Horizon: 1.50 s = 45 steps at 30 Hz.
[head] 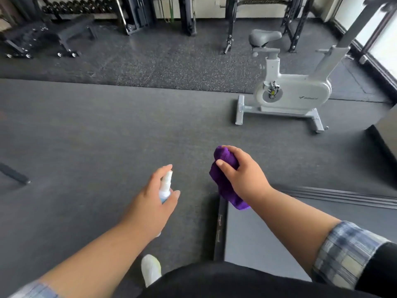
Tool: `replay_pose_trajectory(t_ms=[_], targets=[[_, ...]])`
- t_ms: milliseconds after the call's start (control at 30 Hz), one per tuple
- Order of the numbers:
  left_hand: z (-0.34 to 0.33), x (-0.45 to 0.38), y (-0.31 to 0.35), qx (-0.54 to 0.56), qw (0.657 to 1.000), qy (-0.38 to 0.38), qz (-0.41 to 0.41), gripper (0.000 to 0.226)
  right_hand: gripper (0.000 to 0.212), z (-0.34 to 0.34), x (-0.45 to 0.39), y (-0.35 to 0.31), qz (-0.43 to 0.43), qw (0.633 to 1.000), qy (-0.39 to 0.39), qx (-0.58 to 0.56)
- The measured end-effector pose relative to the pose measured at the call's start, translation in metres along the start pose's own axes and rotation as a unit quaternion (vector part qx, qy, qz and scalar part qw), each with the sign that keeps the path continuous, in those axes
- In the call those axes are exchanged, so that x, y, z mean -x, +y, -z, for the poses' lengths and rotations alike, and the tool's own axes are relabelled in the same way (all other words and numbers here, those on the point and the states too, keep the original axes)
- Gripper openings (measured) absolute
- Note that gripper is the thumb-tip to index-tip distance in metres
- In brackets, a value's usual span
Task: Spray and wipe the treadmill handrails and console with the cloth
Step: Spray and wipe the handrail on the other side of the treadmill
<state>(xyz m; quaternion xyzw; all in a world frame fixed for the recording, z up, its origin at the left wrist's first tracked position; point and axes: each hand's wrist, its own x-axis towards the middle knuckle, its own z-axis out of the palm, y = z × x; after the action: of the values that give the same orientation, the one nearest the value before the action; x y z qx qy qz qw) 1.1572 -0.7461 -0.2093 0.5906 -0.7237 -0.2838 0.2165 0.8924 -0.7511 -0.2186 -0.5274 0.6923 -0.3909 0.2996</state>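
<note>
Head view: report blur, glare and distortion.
Head view: left hand and spray bottle are motion-smeared; right hand gripping the purple cloth is sharper; the windows blow out white; wide-angle bending tilts the racks.

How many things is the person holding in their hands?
2. A spray bottle is in the left hand, and a purple cloth is bunched in the right hand.
</note>
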Motion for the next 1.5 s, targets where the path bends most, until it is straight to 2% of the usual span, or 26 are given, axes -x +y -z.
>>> replay_pose_trajectory(t_ms=[200, 333, 500, 633, 767, 1100, 1333, 1400, 1500], targets=[[0.062, -0.171, -0.037, -0.016, 0.991, -0.084, -0.101, 0.056, 0.04, -0.037, -0.095, -0.045, -0.07, 0.989, 0.132, -0.001], [0.094, -0.275, -0.017, -0.028, 0.971, -0.115, -0.207, 0.056, 0.042, -0.024, -0.145, -0.08, -0.098, 0.972, 0.214, 0.015], [0.094, -0.371, 0.041, -0.018, 0.943, -0.138, -0.303, 0.059, 0.04, 0.01, -0.183, -0.107, -0.105, 0.946, 0.3, 0.063], [0.063, -0.427, 0.098, 0.001, 0.92, -0.147, -0.364, 0.061, 0.043, 0.049, -0.213, -0.109, -0.106, 0.926, 0.339, 0.13], [0.022, -0.496, 0.162, -0.007, 0.89, -0.184, -0.418, 0.061, 0.034, 0.09, -0.267, -0.093, -0.096, 0.912, 0.362, 0.167], [-0.069, -0.674, 0.333, -0.031, 0.844, -0.183, -0.504, 0.063, 0.035, 0.243, -0.454, -0.032, -0.124, 0.897, 0.392, 0.164], [-0.146, -0.804, 0.429, 0.04, 0.848, -0.166, -0.502, 0.059, 0.048, 0.338, -0.546, -0.002, -0.155, 0.867, 0.431, 0.198], [-0.176, -0.834, 0.462, 0.068, 0.834, -0.178, -0.517, 0.059, 0.052, 0.366, -0.57, 0.004, -0.158, 0.851, 0.457, 0.207], [-0.226, -0.871, 0.518, 0.108, 0.798, -0.228, -0.547, 0.059, 0.036, 0.404, -0.601, 0.014, -0.154, 0.823, 0.516, 0.179]])
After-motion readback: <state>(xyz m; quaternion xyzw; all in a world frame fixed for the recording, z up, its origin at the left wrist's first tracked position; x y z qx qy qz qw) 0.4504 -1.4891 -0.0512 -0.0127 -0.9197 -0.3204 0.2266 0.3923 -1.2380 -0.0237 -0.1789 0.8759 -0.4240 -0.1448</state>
